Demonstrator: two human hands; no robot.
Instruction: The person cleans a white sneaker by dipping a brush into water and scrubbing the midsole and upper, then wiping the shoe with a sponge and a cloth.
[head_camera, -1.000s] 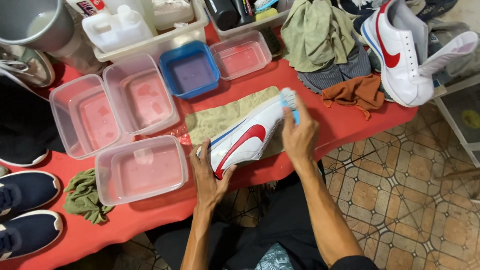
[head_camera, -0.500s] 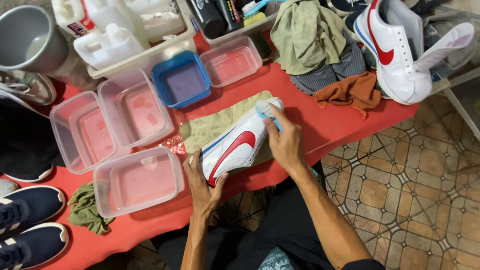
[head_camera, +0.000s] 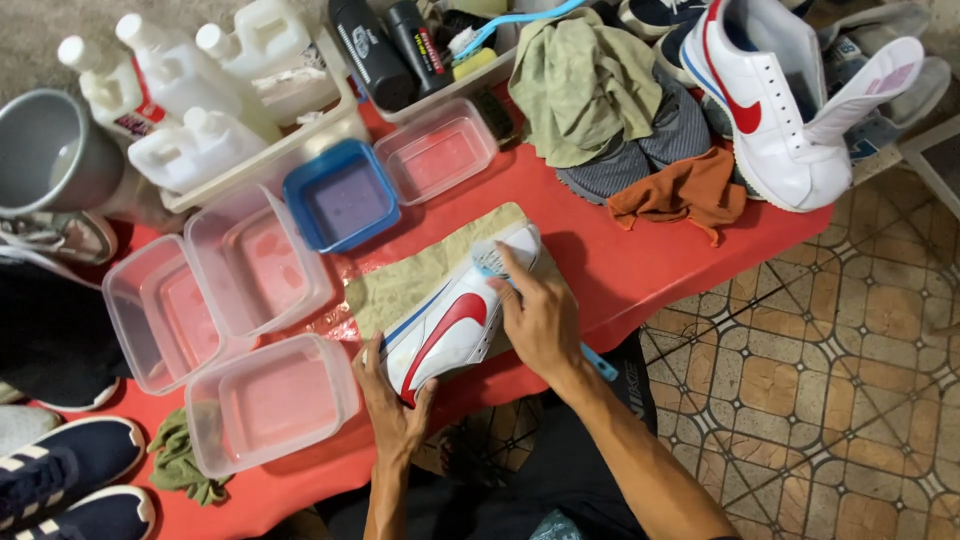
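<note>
Right hand (head_camera: 540, 318) scrubbing white sneaker (head_camera: 450, 325), blue tub (head_camera: 340, 205) of liquid nearby

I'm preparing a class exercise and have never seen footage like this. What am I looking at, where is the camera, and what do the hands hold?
The one picture comes from a camera worn on a person's head, looking down at their own bare hands. The left hand steadies a white shoe with a red mark, lying on a cloth on a red table. The right hand holds a blue brush against the shoe. Around it lie clear tubs, a blue tub, rags and another shoe.
</note>
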